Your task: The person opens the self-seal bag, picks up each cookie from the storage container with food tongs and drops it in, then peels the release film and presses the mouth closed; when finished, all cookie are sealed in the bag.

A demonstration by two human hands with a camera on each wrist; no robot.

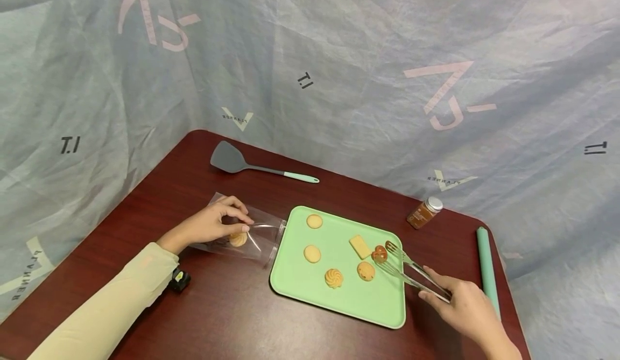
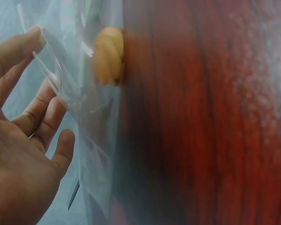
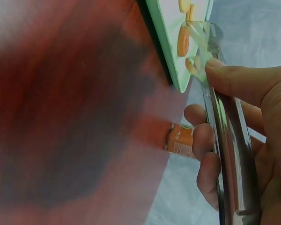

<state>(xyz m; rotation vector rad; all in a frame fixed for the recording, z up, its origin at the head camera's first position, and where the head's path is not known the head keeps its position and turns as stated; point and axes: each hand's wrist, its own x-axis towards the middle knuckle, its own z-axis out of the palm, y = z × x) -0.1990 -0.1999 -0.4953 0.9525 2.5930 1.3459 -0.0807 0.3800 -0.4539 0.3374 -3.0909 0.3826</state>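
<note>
My left hand (image 1: 213, 223) pinches the upper film of a clear plastic bag (image 1: 263, 235) lying left of the tray. Inside the bag is one swirled cookie (image 1: 237, 239), also seen through the film as a yellow cookie (image 2: 108, 56) in the left wrist view. My right hand (image 1: 466, 303) grips metal tongs (image 1: 417, 269) whose slotted tips stand apart on both sides of a cookie with a red-brown centre (image 1: 379, 254). That cookie lies on the green tray (image 1: 300, 287), beside a rectangular biscuit (image 1: 360, 246) and a round speckled cookie (image 1: 366, 271).
Two plain round cookies (image 1: 312, 253) and another swirled cookie (image 1: 333, 278) lie on the tray. Behind are a grey spatula (image 1: 230, 158) and a brown jar (image 1: 423, 213) with a silver lid. A green roll (image 1: 486, 268) lies along the right edge, and a small black object (image 1: 180, 280) sits near my left wrist.
</note>
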